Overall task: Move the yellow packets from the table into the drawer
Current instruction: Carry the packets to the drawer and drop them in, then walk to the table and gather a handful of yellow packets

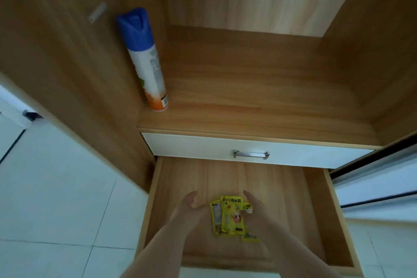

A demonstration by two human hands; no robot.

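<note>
A small pile of yellow packets (pixel 230 215) lies on the floor of the open wooden drawer (pixel 316 210), near its middle. My left hand (pixel 191 206) hovers just left of the pile with relaxed fingers and holds nothing. My right hand (pixel 253 206) is on the right side of the pile, fingers stretched out, covering part of the packets. Whether it touches them I cannot tell.
A shut white drawer with a metal handle (pixel 251 154) sits above the open one. On the wooden shelf above stands a spray can (pixel 144 58) with a blue cap, at the left. White floor tiles (pixel 56 198) lie to the left, a sliding-door rail at the right.
</note>
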